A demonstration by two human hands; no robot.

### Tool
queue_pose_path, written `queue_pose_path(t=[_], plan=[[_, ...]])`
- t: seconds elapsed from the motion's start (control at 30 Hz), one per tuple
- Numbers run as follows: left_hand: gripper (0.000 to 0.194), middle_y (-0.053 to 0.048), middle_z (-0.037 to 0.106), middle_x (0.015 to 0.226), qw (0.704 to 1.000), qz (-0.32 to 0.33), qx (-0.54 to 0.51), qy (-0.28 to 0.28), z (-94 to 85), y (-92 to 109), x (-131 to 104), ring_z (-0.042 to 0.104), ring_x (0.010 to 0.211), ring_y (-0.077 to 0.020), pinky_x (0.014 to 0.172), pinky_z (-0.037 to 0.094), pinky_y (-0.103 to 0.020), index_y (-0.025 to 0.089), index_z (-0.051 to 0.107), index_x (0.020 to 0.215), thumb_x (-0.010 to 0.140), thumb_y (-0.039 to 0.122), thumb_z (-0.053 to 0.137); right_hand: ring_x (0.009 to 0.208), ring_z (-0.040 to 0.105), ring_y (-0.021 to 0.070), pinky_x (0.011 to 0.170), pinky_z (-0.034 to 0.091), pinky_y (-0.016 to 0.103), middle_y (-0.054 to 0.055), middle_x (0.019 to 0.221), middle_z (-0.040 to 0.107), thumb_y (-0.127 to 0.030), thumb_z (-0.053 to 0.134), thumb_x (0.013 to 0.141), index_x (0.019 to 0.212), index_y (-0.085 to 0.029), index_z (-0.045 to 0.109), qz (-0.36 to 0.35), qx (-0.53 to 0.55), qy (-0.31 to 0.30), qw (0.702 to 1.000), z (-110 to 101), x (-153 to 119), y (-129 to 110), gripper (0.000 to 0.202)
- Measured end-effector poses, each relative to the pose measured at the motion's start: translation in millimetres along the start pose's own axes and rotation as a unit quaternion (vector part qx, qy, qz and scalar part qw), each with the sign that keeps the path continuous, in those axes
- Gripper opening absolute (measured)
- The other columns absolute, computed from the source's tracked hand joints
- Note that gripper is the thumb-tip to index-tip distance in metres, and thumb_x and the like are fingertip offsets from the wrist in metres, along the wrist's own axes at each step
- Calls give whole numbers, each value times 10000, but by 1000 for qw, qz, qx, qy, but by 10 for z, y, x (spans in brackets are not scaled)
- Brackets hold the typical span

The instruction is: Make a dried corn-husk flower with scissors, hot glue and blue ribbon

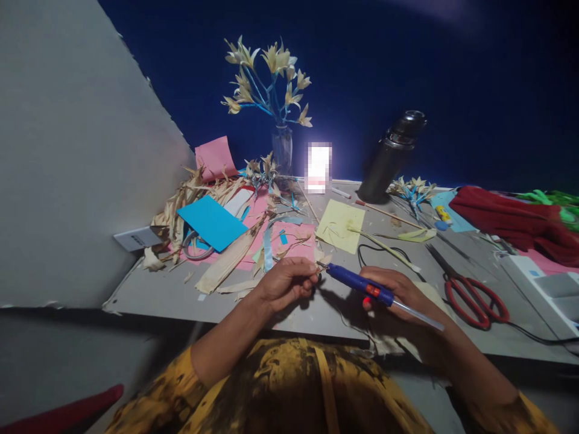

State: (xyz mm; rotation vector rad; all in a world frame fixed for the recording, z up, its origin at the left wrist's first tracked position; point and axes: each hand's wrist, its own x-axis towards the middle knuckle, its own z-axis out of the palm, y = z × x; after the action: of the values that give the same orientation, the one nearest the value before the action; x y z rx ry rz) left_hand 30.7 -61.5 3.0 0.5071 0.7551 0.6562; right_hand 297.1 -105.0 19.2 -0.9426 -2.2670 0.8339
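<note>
Just on the person's side of a yellow paper square [341, 226], a blue glue gun [357, 282] is clamped in the curled fingers of the right hand [395, 289]. It looks light and rigid, best held well behind its metal tip. The left hand [289, 286] has fingertips together; I cannot tell on what.

We look from one head-worn camera, set above the near edge of the table [154, 301] and facing twelve o'clock with a downward tilt, the patterned clothing [271, 386] close below us at six. Our wide view has the left hand [292, 280] and right hand [391, 283] near, just below its middle, and reaches the blue wall [452, 72] beyond, from eleven round to two.
</note>
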Motion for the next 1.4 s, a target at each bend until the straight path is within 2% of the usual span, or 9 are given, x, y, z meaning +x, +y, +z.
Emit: queue_pose_path(t=[0.3,0.5,0.63,0.8,0.87,1.0,1.13,1.27,1.4], plan=[[145,-56,636,623,1000,6,-5,6,-15,8,-7,524,493,-67,450,405,-141,89,661,683,663,133,798,686,584,177,640,443,274,53,788,643,-432,610,961,945,-182,626,4,-20,-5,1000,20,-6,5,251],[163,-33,621,613,999,31,-15,1,8,70,-78,508,486,-57,467,427,-150,105,636,674,686,140,795,786,623,206,714,457,308,79,879,684,-260,551,959,1009,-181,682,49,-88,-29,994,36,4,4,161],[178,-25,607,631,998,47,-46,2,-17,105,-100,495,490,-55,473,427,-159,119,607,709,714,132,784,847,636,225,751,455,327,86,955,693,-228,594,906,1116,-189,688,69,-150,-19,986,101,17,106,233],[193,-17,605,681,996,53,-70,28,-84,129,-94,508,509,-60,468,417,-161,128,594,777,736,116,782,827,627,194,725,462,295,65,938,683,-178,611,877,1037,-191,679,50,-74,16,996,90,12,116,174],[191,-19,609,692,996,47,-78,23,-95,120,-94,509,516,-59,472,419,-160,125,597,790,745,114,782,850,629,199,739,463,299,70,964,684,-185,616,879,1054,-194,680,51,-82,18,995,76,4,100,186],[171,-32,626,707,996,42,-82,1,-98,97,-107,516,524,-61,478,422,-162,121,607,800,760,107,773,884,632,213,763,448,315,78,1020,686,-215,611,888,1138,-208,678,89,-161,-17,983,101,4,112,258],[168,-29,617,701,996,42,-83,11,-135,107,-138,506,524,-60,471,411,-161,118,604,783,757,102,768,953,617,246,814,432,349,91,1108,663,-170,623,830,1209,-219,661,139,-228,-62,962,189,43,128,383],[173,-22,604,700,994,53,-93,31,-203,115,-169,487,527,-59,475,401,-166,122,591,767,757,100,762,1011,585,258,860,419,365,97,1124,634,-145,606,810,1227,-218,648,148,-223,-109,957,275,108,66,425],[159,-14,590,687,994,54,-88,30,-244,101,-200,481,524,-60,474,393,-169,121,603,771,766,122,761,1002,578,258,850,421,365,95,1103,625,-154,601,823,1200,-222,656,148,-216,-117,958,250,154,5,386]])
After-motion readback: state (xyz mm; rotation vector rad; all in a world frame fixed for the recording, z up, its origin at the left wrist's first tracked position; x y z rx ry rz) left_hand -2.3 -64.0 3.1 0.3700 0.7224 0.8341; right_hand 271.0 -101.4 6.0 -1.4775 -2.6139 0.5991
